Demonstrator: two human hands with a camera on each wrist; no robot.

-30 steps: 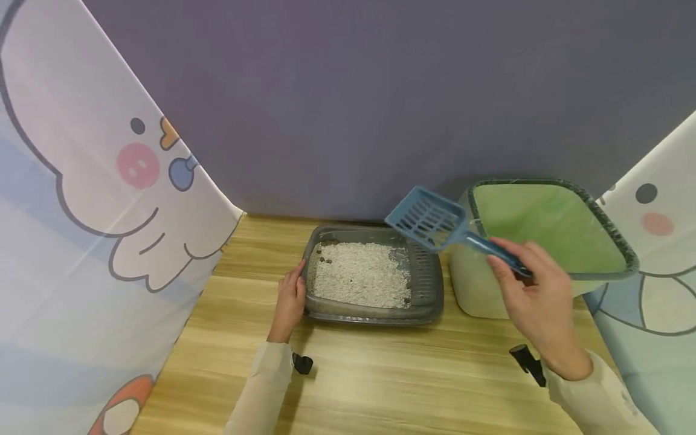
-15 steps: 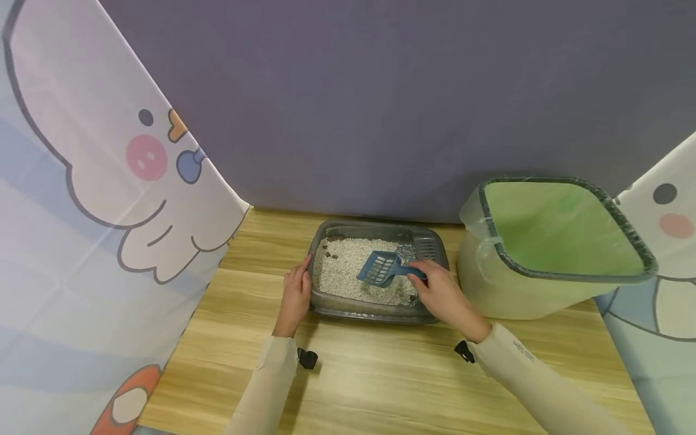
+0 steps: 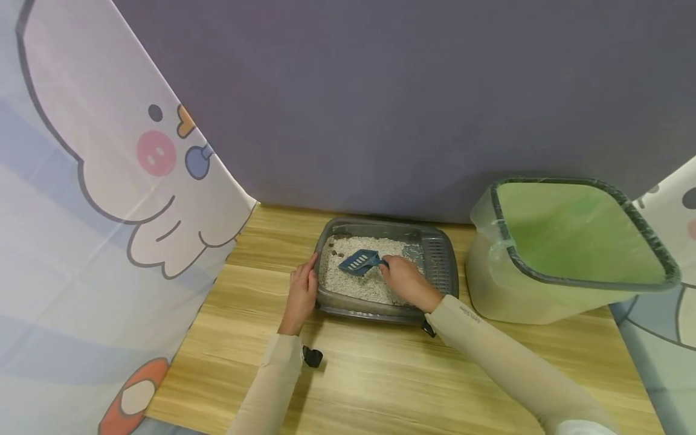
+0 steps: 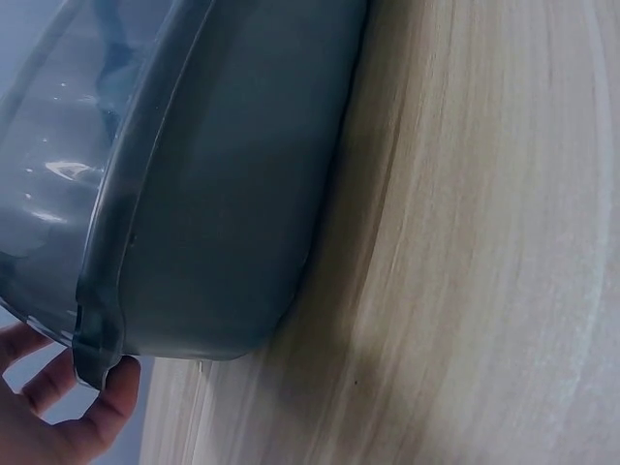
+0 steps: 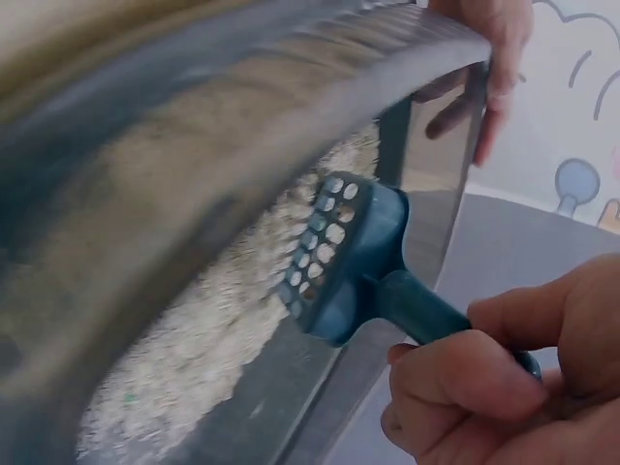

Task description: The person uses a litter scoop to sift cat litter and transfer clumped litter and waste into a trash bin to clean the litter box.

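Note:
A grey litter box [image 3: 443, 257] with pale litter [image 3: 350, 285] in it stands on the wooden table. Several dark clumps [image 3: 334, 252] lie near its far left corner. My left hand [image 3: 302, 296] grips the box's left rim; in the left wrist view the thumb [image 4: 118, 392] is on the rim's outer side. The handle of a blue slotted litter scoop [image 3: 360, 263] is held in my right hand [image 3: 406, 281]. Its head is tilted over the litter, left of the box's middle. In the right wrist view, litter shows behind the scoop's holes, and I cannot tell whether its edge touches it.
Right of the box stands a tall pale bin [image 3: 511, 296] with a dark rim, a clear liner and a green inside. A grey wall [image 3: 380, 109] closes off the back. Printed cloth panels [image 3: 157, 211] flank the table [image 3: 375, 380].
My right hand has brought the scoop from beside the bin leftward and down to the litter box, then further left over the litter. My left hand stays on the rim.

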